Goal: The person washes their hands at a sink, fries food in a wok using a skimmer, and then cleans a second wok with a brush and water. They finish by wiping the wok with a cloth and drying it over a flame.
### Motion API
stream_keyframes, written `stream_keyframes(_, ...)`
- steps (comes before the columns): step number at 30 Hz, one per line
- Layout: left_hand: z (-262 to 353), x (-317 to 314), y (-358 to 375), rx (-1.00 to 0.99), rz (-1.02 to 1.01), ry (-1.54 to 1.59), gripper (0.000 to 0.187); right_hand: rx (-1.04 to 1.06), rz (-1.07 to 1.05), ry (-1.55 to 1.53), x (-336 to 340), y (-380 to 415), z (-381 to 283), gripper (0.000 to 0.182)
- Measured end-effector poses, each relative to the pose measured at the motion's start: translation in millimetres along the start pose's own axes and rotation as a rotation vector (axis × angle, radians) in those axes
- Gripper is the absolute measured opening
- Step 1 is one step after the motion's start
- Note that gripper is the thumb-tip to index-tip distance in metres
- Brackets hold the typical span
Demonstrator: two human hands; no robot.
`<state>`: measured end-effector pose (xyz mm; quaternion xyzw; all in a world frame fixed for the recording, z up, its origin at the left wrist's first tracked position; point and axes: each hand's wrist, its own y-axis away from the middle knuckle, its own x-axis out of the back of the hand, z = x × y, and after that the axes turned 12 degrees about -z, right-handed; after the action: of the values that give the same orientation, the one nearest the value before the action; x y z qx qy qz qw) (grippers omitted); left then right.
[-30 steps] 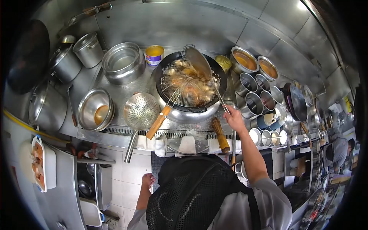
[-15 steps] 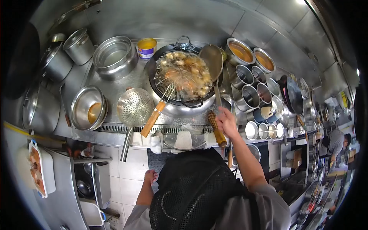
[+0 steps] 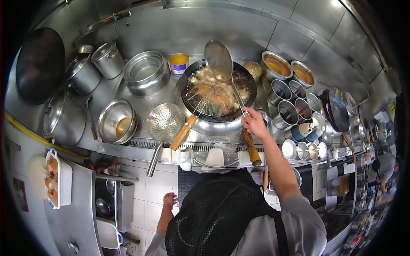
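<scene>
Above the far side of a wide black wok (image 3: 185, 90) hangs the head of a broad, round, grey metal scoop (image 3: 218, 61), its long thin handle pinched in the fingers of the right hand (image 3: 255, 123). That head lies ahead and to the left of this hand, the handle's long axis slanting over the wok's right side; the right hand is much the nearer one. Whether the scoop's lower edge touches the bubbling pale and brown food (image 3: 208, 79) cannot be told. The left hand (image 3: 170, 199) hangs low beside the body, fingers loosely curled; whether it grips anything is unclear. A round wire-mesh strainer (image 3: 211, 104) with a wooden handle rests across the wok's near rim. On the steel tabletop (image 3: 142, 119) lie a perforated metal ladle (image 3: 165, 122) to the left and a tan bamboo brush (image 3: 251, 148) just below the right hand. A steel wall (image 3: 243, 30) backs everything; white floor tiles (image 3: 158, 187) show below, and a person in grey (image 3: 387, 166) is far off at right.
</scene>
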<state>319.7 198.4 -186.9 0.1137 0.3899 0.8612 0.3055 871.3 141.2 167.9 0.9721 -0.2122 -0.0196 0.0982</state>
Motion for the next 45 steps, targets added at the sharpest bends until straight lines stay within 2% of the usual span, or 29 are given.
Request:
stream_keyframes(1, -18.1, 4.5, -1.7, -0.120, -0.061, -0.269, 0.022, 0.006, 0.000, -0.005, 4.1, -4.6, -2.4, 0.055)
stream_keyframes(2, -15.9, -1.2, 7.0, 0.013, -0.072, -0.216, 0.020, -0.003, -0.010, 0.185, 10.3, -10.9, -3.3, 0.054)
stream_keyframes(3, -22.0, -1.6, 13.8, -0.098, -0.119, -0.420, 0.015, -0.014, -0.019, 0.376, 16.8, -16.5, -2.0, 0.052)
stream_keyframes(4, -52.7, 3.4, -3.0, 0.048, -0.226, -0.122, 0.014, 0.060, 0.042, 0.577, 23.3, -22.8, 2.4, 0.050)
stream_keyframes(5, -64.8, 2.0, -7.5, 0.218, -0.278, 0.162, 0.014, 0.062, 0.041, 0.575, 23.0, -19.4, 0.1, 0.050)
stream_keyframes(6, -68.1, 0.1, -5.5, 0.217, -0.274, 0.163, 0.014, 0.112, 0.092, 0.692, 21.1, -13.7, -5.3, 0.049)
stream_keyframes(7, -74.9, -4.5, -0.2, 0.150, -0.195, -0.038, 0.015, 0.161, 0.141, 0.807, 19.1, -10.1, -7.5, 0.048)
stream_keyframes(8, -80.4, -6.5, 7.1, 0.085, -0.114, -0.240, 0.017, 0.283, 0.188, 0.845, 21.9, -13.4, 2.7, 0.047)
stream_keyframes(9, -85.5, -2.7, 15.4, 0.092, -0.110, -0.243, 0.017, 0.280, 0.185, 0.838, 16.4, -7.6, -9.1, 0.047)
stream_keyframes(11, -89.6, 6.7, 30.6, -0.557, -0.049, -1.172, 0.016, 0.126, 0.034, 0.659, 15.8, -0.6, -37.5, 0.047)
stream_keyframes(12, -85.7, 8.2, 33.8, -0.554, -0.048, -1.179, 0.016, 0.089, -0.029, 0.566, 20.5, -5.9, -39.8, 0.047)
stream_keyframes(14, -66.8, 7.8, 33.3, 0.234, 0.082, 0.224, 0.020, 0.028, -0.076, 0.554, 26.9, -8.8, -45.2, 0.048)
stream_keyframes(15, -49.7, 8.8, 39.8, 0.231, 0.082, 0.223, 0.020, -0.035, -0.126, 0.551, 31.0, -9.1, -49.7, 0.049)
stream_keyframes(17, -13.8, 12.0, 62.8, 0.126, 0.103, -0.003, 0.025, 0.083, -0.120, 0.726, 49.9, -19.5, -27.2, 0.047)
stream_keyframes(20, -9.1, 9.6, 60.9, 0.088, 0.128, 0.118, 0.026, 0.334, -0.008, 0.907, 75.6, -18.3, 4.5, 0.045)
stream_keyframes(22, -11.6, -2.6, 59.5, 0.095, 0.144, 0.218, 0.027, 0.248, 0.031, 0.793, 76.9, 16.6, -1.6, 0.045)
stream_keyframes(24, -13.0, -25.4, 74.7, 0.069, 0.171, 0.132, 0.028, 0.108, 0.058, 0.588, 79.3, 62.1, -4.7, 0.048)
stream_keyframes(25, 6.9, -45.4, 90.1, -0.048, 0.243, -0.031, 0.023, 0.076, 0.050, 0.500, 84.7, 80.2, -5.6, 0.049)
stream_keyframes(26, 11.2, -55.1, 87.0, -0.169, 0.333, -0.012, 0.020, 0.071, 0.043, 0.494, 85.7, 97.0, -9.2, 0.049)
stream_keyframes(28, 43.4, -74.4, 91.3, -0.373, 0.504, -0.102, 0.018, -0.174, 0.011, 0.158, 88.1, 124.4, -12.0, 0.049)
stream_keyframes(31, 148.1, -98.8, 117.9, -0.651, 0.609, -0.333, 0.018, -0.070, -0.010, 0.335, 100.6, 120.7, 28.6, 0.048)
stream_keyframes(33, 221.1, -117.4, 126.2, -0.731, 0.613, -0.452, 0.015, -0.082, 0.040, 0.486, 104.5, 102.3, 45.4, 0.046)
stream_keyframes(35, 281.7, -130.7, 122.1, -0.946, 0.612, -0.699, 0.022, 0.393, 0.160, 0.854, 107.0, 76.0, 77.7, 0.046)
stream_keyframes(37, 326.2, -140.3, 95.2, -1.174, 0.671, -0.883, 0.039, 0.460, 0.178, 0.853, 91.0, 75.1, 61.5, 0.044)
stream_keyframes(39, 351.9, -151.2, 71.9, -1.156, 0.702, -1.019, 0.053, 0.229, 0.144, 0.686, 77.5, 84.8, 36.4, 0.042)
stream_keyframes(40, 356.9, -153.9, 64.0, -1.160, 0.706, -1.017, 0.053, 0.234, 0.145, 0.687, 74.6, 89.7, 32.9, 0.042)
stream_keyframes(42, 363.6, -156.8, 46.3, -0.749, 0.520, -1.137, 0.057, 0.110, 0.067, 0.449, 68.3, 104.1, 27.8, 0.048)
stream_keyframes(43, 363.5, -155.5, 38.4, -0.757, 0.524, -1.133, 0.057, 0.117, 0.069, 0.454, 64.8, 114.5, 22.5, 0.048)
stream_keyframes(45, 362.0, -149.8, 25.8, -0.813, 0.475, -1.099, 0.058, -0.086, -0.005, 0.015, 54.9, 136.5, 11.1, 0.054)
